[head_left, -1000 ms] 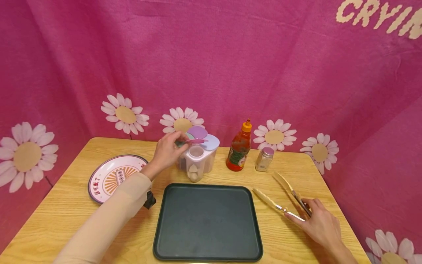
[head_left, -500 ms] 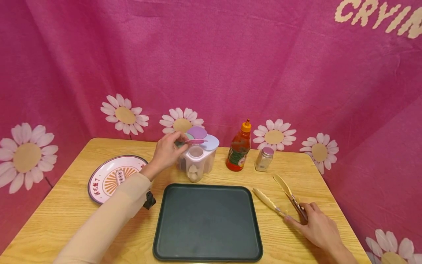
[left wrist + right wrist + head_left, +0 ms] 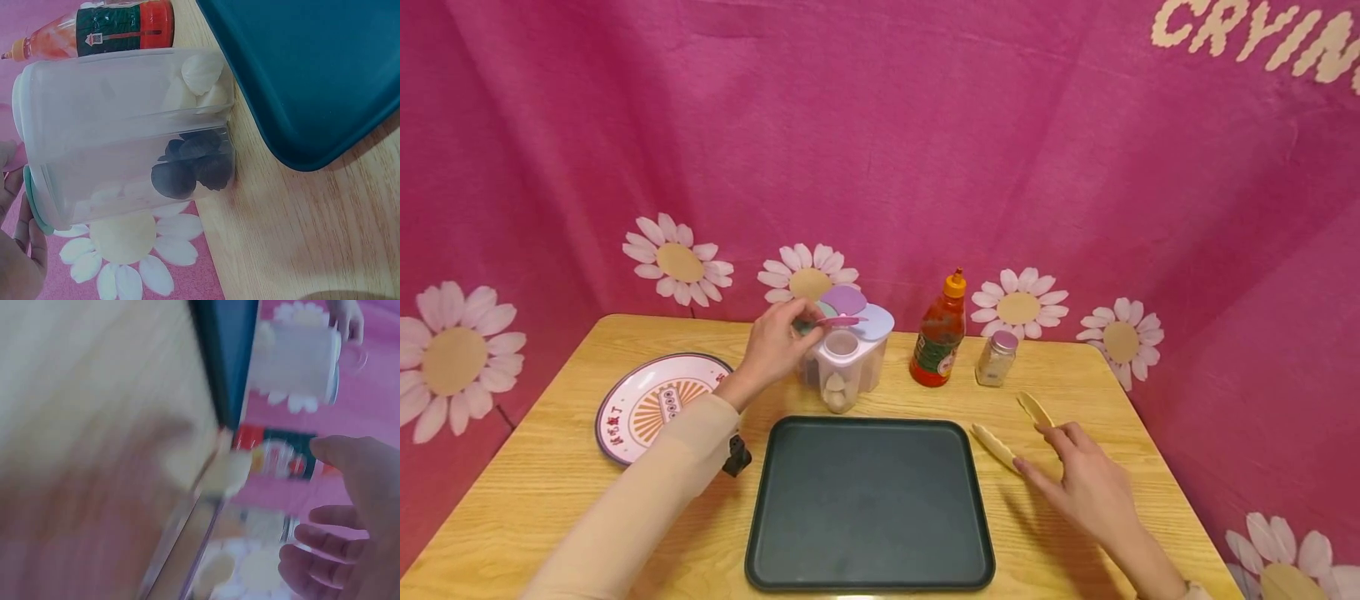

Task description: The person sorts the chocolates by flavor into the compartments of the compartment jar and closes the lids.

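In the head view my left hand (image 3: 772, 346) pinches the raised pink lid (image 3: 842, 322) of a clear container (image 3: 874, 367) with several compartments. The round opening under that lid is uncovered. White pieces (image 3: 202, 74) like garlic cloves and dark lumps (image 3: 199, 164) show through its walls in the left wrist view. My right hand (image 3: 1092, 483) is above the tongs (image 3: 997, 448), which lie spread on the table and have cream tips. Its fingers are apart, and the right wrist view shows nothing between them. The hand hides the tongs' handle in the head view.
A dark green tray (image 3: 871, 504) lies at the front middle of the wooden table (image 3: 1075, 375). A red sauce bottle (image 3: 938, 337) and a small jar (image 3: 997, 360) stand behind it. To the left lies a patterned plate (image 3: 625, 396), partly behind my left arm.
My right hand has let go of the tongs' handle and moved forward and left over them. The left hand keeps the pink lid raised, unmoved.
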The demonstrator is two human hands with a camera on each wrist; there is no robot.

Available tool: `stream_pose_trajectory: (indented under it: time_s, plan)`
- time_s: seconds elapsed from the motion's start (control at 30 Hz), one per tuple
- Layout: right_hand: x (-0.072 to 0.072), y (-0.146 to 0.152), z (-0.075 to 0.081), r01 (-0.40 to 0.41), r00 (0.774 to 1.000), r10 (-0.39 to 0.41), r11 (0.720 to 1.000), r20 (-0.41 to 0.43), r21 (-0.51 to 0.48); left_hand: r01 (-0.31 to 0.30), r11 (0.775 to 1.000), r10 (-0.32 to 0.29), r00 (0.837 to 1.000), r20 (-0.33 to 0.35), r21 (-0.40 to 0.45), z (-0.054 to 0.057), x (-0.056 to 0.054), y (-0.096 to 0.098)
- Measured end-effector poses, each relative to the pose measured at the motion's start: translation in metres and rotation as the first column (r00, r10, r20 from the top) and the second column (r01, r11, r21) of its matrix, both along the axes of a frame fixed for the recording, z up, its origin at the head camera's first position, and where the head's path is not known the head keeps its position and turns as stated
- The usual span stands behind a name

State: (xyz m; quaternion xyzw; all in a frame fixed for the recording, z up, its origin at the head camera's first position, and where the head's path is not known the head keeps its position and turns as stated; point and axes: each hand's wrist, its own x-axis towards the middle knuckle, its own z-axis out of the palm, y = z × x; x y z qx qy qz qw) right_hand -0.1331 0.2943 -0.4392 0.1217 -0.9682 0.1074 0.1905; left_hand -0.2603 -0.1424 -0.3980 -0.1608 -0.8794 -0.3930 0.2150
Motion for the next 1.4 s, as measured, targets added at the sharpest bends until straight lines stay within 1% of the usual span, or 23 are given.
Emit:
stream_pose_trajectory:
  time_s: [0.07, 0.13, 0.27, 0.37, 0.43, 0.63, 0.87, 0.97, 1.13, 1.23, 1.4]
  plan:
    - [-0.007, -0.016, 0.003, -0.050, 0.999, 0.050, 0.998, -0.019, -0.029, 0.001, 1.000, -0.001, 1.000, 0.006, -0.003, 0.000, 0.000, -0.001]
    - [-0.015, -0.031, 0.005, -0.113, 0.993, 0.110, 0.992, -0.052, -0.058, 0.001, 1.000, -0.001, 1.000, 0.012, -0.007, 0.000, 0.000, -0.001]
    - [-0.032, -0.060, 0.012, -0.231, 0.969, 0.220, 0.967, -0.110, -0.104, 0.002, 1.000, -0.002, 1.000, 0.025, -0.003, 0.001, 0.001, -0.001]
    - [-0.045, -0.080, 0.020, -0.291, 0.953, 0.275, 0.948, -0.129, -0.130, 0.004, 1.000, -0.004, 1.000, 0.026, 0.000, 0.001, 0.001, 0.000]
    - [-0.054, -0.092, 0.025, -0.330, 0.941, 0.312, 0.931, -0.129, -0.155, 0.007, 1.000, -0.007, 1.000, 0.023, -0.001, 0.001, 0.001, 0.000]
    - [-0.080, -0.124, 0.042, -0.449, 0.894, 0.432, 0.862, -0.122, -0.237, 0.000, 1.000, 0.000, 1.000, 0.019, -0.008, 0.000, 0.001, 0.000]
    - [-0.109, -0.157, 0.059, -0.501, 0.865, 0.486, 0.812, -0.128, -0.299, 0.002, 1.000, -0.002, 1.000, 0.003, -0.008, -0.001, -0.001, 0.000]
    - [-0.120, -0.169, 0.062, -0.516, 0.854, 0.504, 0.794, -0.129, -0.321, 0.006, 1.000, -0.006, 1.000, 0.004, -0.006, -0.001, -0.001, -0.001]
    - [-0.134, -0.188, 0.065, -0.543, 0.838, 0.527, 0.776, -0.145, -0.321, 0.005, 1.000, -0.005, 1.000, 0.012, -0.013, -0.001, 0.000, -0.001]
    - [-0.139, -0.198, 0.065, -0.549, 0.834, 0.531, 0.777, -0.150, -0.308, 0.006, 1.000, -0.006, 1.000, 0.015, -0.019, 0.000, 0.000, -0.001]
    - [-0.142, -0.209, 0.061, -0.540, 0.841, 0.520, 0.797, -0.148, -0.270, 0.022, 0.999, -0.023, 1.000, -0.012, -0.046, -0.002, 0.000, -0.002]
